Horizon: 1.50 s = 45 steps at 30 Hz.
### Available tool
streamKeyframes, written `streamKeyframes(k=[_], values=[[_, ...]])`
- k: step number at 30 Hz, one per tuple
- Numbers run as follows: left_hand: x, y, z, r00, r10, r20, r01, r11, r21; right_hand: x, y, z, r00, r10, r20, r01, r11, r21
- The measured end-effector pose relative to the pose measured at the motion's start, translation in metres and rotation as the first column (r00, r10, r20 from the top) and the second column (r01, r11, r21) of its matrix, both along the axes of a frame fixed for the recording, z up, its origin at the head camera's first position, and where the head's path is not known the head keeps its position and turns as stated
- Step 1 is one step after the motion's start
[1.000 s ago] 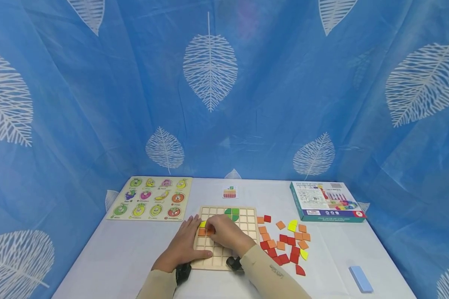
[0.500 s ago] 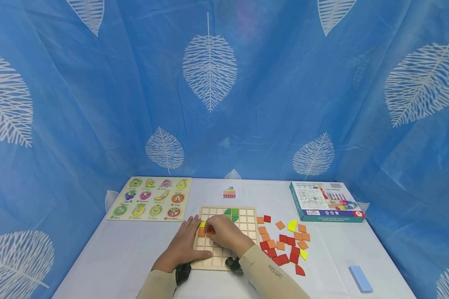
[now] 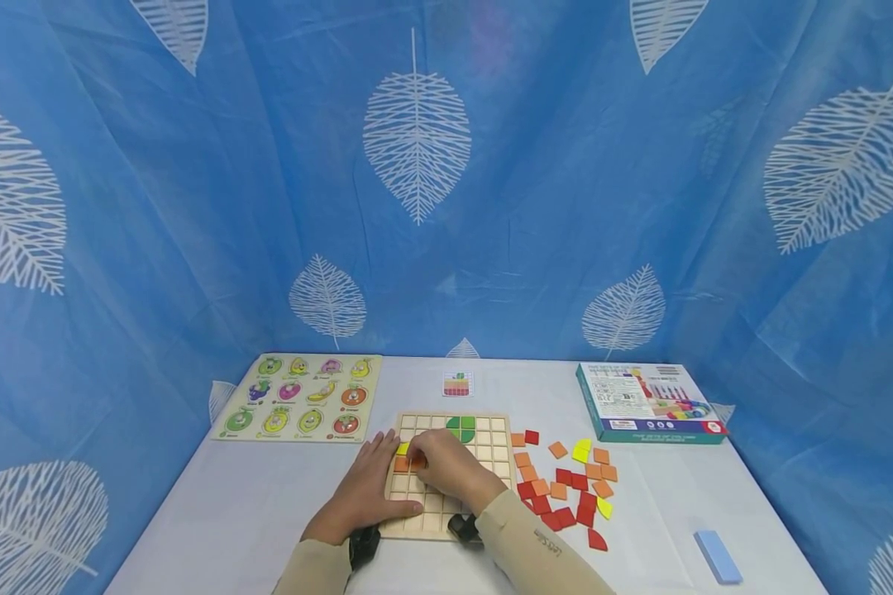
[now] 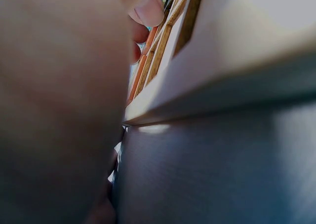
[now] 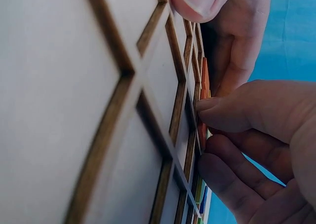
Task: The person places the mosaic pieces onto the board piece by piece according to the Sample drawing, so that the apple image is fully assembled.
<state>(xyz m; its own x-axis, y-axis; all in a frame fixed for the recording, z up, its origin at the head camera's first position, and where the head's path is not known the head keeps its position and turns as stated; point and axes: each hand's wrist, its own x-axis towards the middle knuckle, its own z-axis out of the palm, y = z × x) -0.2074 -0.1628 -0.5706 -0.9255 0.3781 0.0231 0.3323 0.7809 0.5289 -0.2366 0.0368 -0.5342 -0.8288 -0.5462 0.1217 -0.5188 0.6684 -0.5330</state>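
A wooden grid board (image 3: 484, 453) lies near the table's front edge. It holds green pieces (image 3: 460, 427) in its top rows, a yellow tile (image 3: 403, 449) and an orange tile (image 3: 401, 464) at its left side. My left hand (image 3: 375, 471) rests flat on the board's left edge, fingers straight. My right hand (image 3: 422, 459) reaches across the board with curled fingers, and its fingertips (image 5: 207, 107) pinch the orange tile (image 5: 204, 86) in a cell. In the left wrist view only the board's edge (image 4: 207, 66) and blurred skin show.
Loose orange, red and yellow tiles (image 3: 565, 483) lie scattered right of the board. A small pattern card (image 3: 457, 383) sits behind it, a fruit peg puzzle (image 3: 301, 397) at back left, a printed box (image 3: 647, 402) at back right, a blue block (image 3: 717, 555) at front right.
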Motion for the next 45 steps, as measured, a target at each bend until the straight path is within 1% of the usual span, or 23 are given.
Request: streamKeyframes(k=[7,13,15,20,27,34,39,43,45], values=[[-0.001,-0.001,-0.004,1.000,-0.004,-0.001,0.004,1.000,0.000,0.001,0.000,-0.001,1.000,-0.005,-0.001,0.005,1.000,-0.010],[-0.001,-0.001,-0.004,1.000,0.002,0.006,-0.002,1.000,-0.010,0.001,0.003,-0.002,1.000,-0.010,-0.002,0.010,1.000,-0.020],[-0.001,-0.001,-0.003,1.000,0.002,0.001,-0.002,1.000,0.004,0.002,0.006,-0.001,1.000,-0.012,0.002,0.012,0.999,-0.030],[0.000,0.000,-0.001,1.000,0.008,0.007,-0.008,1.000,0.028,0.005,0.017,0.001,0.999,-0.028,0.031,0.031,0.997,-0.069],[0.000,0.001,-0.001,1.000,0.013,0.009,-0.013,1.000,0.015,0.007,0.042,0.005,0.996,-0.063,0.059,0.070,0.990,-0.123],[0.000,0.000,-0.001,0.999,0.020,0.026,-0.020,1.000,0.004,0.007,0.075,0.010,0.989,-0.134,0.066,0.143,0.977,-0.158],[0.000,0.001,-0.001,0.999,0.015,0.033,-0.015,1.000,0.002,0.006,0.107,0.010,0.978,-0.205,0.032,0.207,0.958,-0.201],[0.000,0.001,-0.001,0.999,0.022,0.036,-0.022,1.000,0.001,0.004,0.139,0.006,0.957,-0.290,0.018,0.287,0.933,-0.217],[0.000,0.001,-0.001,0.999,0.026,0.036,-0.026,1.000,-0.001,0.003,0.155,0.004,0.939,-0.341,0.032,0.341,0.918,-0.204]])
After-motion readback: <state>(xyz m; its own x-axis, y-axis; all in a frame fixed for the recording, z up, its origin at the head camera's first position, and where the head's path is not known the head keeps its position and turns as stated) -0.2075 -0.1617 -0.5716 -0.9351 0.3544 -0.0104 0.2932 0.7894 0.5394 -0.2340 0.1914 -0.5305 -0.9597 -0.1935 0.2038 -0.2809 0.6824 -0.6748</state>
